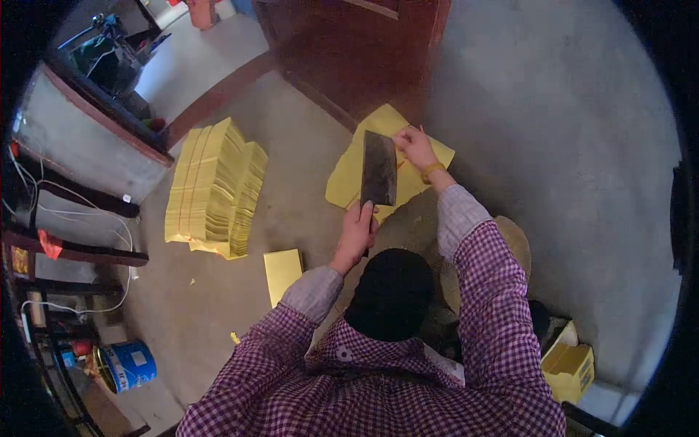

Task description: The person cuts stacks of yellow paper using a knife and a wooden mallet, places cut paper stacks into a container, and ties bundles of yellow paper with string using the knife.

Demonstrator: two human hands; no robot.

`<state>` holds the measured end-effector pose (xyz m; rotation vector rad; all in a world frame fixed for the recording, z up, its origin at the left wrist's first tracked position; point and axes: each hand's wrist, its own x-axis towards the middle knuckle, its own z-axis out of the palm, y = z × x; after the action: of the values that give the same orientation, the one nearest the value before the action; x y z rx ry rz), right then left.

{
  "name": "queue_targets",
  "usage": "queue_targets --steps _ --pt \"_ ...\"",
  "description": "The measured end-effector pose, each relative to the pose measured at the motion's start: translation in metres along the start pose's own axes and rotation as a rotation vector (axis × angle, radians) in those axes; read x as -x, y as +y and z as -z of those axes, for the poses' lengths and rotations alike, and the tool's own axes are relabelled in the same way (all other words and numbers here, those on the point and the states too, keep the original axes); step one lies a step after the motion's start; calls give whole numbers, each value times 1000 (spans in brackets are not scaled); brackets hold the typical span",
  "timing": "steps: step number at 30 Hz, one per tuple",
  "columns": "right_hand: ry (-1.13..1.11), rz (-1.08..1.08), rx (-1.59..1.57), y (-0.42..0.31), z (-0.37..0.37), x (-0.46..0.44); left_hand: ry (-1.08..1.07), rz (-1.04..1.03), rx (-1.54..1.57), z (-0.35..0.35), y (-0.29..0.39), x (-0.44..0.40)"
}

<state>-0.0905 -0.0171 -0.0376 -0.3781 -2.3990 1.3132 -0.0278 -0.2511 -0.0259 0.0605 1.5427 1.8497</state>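
My left hand [355, 237] is wrapped round the handle of a cleaver with a broad, dark rectangular blade [378, 169]. The blade points away from me above yellow paper sheets [346, 178] spread on the floor. Beside the blade's far right edge is my right hand [418, 151], its fingers drawn together. Whether they touch the blade or hold something small is hidden. A small red bit shows by these fingers, and a yellow band circles that wrist.
Tall stacks of yellow paper [207, 186] stand on the floor to the left. Nearer me lies a flat yellow pack [282, 273]. A blue bucket [129, 365], dark wooden furniture with white cables [80, 251], a yellow box [569, 368] and a brown door [357, 54] surround me.
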Motion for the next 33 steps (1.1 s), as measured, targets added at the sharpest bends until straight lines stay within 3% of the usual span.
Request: queue_targets --steps 6,8,33 --pt "-19 53 -127 15 -5 -4 1 19 22 -2 -7 -2" --pt "-19 -39 -206 14 -5 -4 31 31 30 -3 -6 -1" --pt "-57 -59 -193 18 -1 -2 17 -2 -23 -2 -18 -7"
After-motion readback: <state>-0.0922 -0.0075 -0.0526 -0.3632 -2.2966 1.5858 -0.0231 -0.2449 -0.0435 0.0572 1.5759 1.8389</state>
